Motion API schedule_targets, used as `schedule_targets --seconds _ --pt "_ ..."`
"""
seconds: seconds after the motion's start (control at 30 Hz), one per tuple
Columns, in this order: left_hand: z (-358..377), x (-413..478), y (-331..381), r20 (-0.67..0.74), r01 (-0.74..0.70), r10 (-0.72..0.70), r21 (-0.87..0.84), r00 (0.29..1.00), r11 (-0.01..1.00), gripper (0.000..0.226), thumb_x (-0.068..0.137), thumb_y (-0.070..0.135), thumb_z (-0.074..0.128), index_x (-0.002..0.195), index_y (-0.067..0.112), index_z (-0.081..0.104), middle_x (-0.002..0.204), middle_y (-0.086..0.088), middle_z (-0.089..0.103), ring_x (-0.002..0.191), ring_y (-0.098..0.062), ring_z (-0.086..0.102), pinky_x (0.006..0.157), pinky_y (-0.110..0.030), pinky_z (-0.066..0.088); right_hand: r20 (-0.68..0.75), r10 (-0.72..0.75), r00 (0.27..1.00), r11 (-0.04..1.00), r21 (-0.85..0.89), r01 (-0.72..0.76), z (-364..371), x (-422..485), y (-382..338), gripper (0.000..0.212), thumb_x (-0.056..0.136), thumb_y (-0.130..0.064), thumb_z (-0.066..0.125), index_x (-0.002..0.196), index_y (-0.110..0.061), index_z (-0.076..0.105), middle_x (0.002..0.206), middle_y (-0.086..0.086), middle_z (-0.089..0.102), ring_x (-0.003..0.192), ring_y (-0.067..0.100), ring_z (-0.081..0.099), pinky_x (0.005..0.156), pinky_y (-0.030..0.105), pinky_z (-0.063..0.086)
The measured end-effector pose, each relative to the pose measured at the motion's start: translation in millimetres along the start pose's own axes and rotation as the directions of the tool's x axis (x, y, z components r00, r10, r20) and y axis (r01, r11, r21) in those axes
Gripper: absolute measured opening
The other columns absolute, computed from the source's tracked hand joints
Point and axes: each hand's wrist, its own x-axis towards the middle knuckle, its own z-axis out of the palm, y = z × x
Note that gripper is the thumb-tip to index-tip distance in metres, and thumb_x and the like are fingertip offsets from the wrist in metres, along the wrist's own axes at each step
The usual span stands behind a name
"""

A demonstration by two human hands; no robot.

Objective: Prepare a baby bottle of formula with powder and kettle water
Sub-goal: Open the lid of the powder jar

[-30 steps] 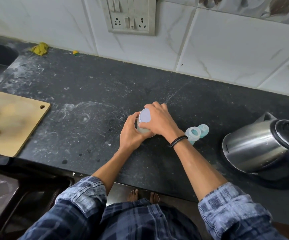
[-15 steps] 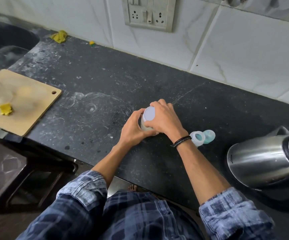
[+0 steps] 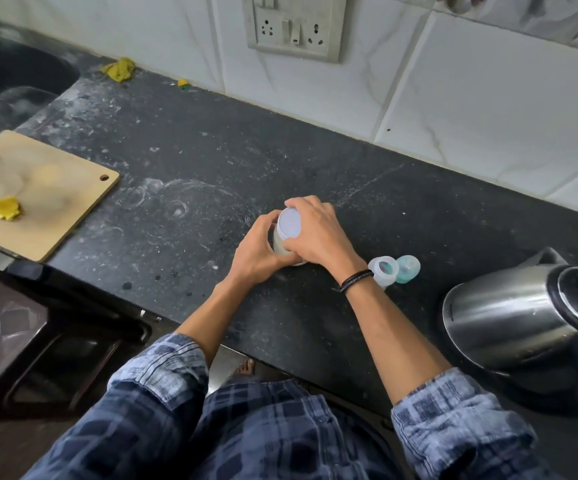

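A small jar of pale powder with a white lid stands on the black counter. My left hand grips the jar's body from the left. My right hand curls round the lid from the right. Just right of my right wrist stands the clear baby bottle, open at the top, with its teal cap beside it. The steel kettle sits at the right on its black base.
A wooden cutting board with a yellow scrap lies at the left. A sink is at the far left. A socket plate is on the tiled wall. A dark stool stands below the counter edge.
The view has shifted to the left and slightly closer. Both hands stay on the jar and lid in nearly the same grip.
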Motion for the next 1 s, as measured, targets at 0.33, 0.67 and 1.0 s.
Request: schedule_targets --seconds 0.33,0.67,1.0 --pt "-4 0 2 0.034 0.003 -0.003 0.007 0.999 1.000 0.094 0.054 0.068 0.086 0.135 0.044 0.045 0.128 0.031 0.051 0.113 0.006 0.057 0.091 -0.034 0.052 -0.147 0.110 0.983 0.991 0.086 -0.099 14 -2 -9 0.068 0.088 -0.028 0.078 0.149 -0.017 0.052 0.148 0.007 0.052 0.135 0.032 0.046 0.106 0.039 0.044" --pt "-4 1 0 0.032 -0.026 0.026 -0.011 0.999 1.000 0.097 0.055 0.065 0.086 0.138 0.041 0.042 0.121 0.041 0.048 0.109 0.022 0.049 0.082 -0.017 0.044 -0.219 0.160 0.963 0.985 0.095 -0.142 21 1 -6 0.070 0.085 -0.042 0.082 0.144 -0.019 0.053 0.141 0.008 0.051 0.129 0.031 0.048 0.098 0.041 0.048" --pt "-3 2 -5 0.053 -0.021 0.023 -0.032 0.998 0.999 0.098 0.058 0.061 0.087 0.140 0.041 0.037 0.125 0.045 0.045 0.113 0.019 0.050 0.085 -0.024 0.048 -0.175 0.124 0.977 0.990 0.082 -0.111 19 0 -7 0.073 0.083 -0.046 0.082 0.144 -0.023 0.050 0.147 0.006 0.043 0.131 0.031 0.046 0.099 0.046 0.050"
